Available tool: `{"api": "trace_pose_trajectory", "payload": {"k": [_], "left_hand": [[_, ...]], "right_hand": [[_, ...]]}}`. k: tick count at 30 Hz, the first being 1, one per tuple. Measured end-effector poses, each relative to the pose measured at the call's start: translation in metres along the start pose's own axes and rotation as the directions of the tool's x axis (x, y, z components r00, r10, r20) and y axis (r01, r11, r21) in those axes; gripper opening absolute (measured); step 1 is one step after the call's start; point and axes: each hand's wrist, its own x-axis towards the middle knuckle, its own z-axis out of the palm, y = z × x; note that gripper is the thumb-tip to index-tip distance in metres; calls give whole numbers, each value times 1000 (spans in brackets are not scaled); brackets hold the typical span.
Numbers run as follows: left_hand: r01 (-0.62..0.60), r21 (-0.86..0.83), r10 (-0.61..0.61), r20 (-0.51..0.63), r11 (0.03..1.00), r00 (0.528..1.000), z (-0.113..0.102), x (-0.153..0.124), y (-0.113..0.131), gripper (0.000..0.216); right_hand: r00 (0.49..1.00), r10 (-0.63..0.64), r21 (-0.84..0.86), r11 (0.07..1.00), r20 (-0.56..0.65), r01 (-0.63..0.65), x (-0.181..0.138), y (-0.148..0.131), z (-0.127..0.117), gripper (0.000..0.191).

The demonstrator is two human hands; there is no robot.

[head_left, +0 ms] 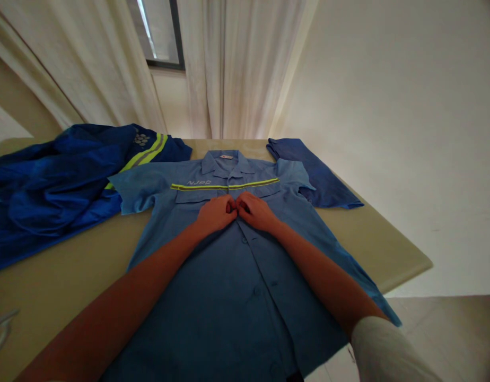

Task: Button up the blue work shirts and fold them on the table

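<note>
A blue short-sleeved work shirt (213, 286) lies spread face up, its collar at the far end and a yellow stripe across the chest. My left hand (218, 213) and my right hand (256, 210) meet at the front opening, just below the stripe. Both have their fingers pinched on the shirt's front edges. Whatever button sits between the fingertips is hidden. Below the hands the front hangs apart, with buttons along the left edge and buttonholes along the right one.
A crumpled dark blue garment (70, 180) with a reflective band lies at the left of the table (400, 254). A folded navy garment (324, 180) rests beside the right sleeve. Part of a white hanger-like object (4, 323) shows at lower left. Curtains (245, 63) hang behind.
</note>
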Motion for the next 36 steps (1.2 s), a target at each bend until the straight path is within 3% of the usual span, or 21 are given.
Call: {"api": "trace_pose_trajectory", "payload": {"k": [5,10,21,30,36], "left_hand": [[-72,35,75,-88,997,993,4,-3,-3,13],[-113,122,124,-87,986,988,7,-4,-3,18],[-19,-22,18,-36,1000,999,9,4,0,14],[-67,-73,62,-73,995,995,8,2,-5,16],[-115,-46,109,-124,992,986,14,1,-6,20]], "right_hand": [[998,58,64,996,-23,-56,1,4,1,6],[993,109,181,978,-41,-100,4,7,1,7],[995,83,223,972,-47,-71,3,9,2,10],[999,-2,10,1000,-32,2,-2,-1,-3,9],[999,40,-61,997,-10,-40,-4,-5,0,15]]}}
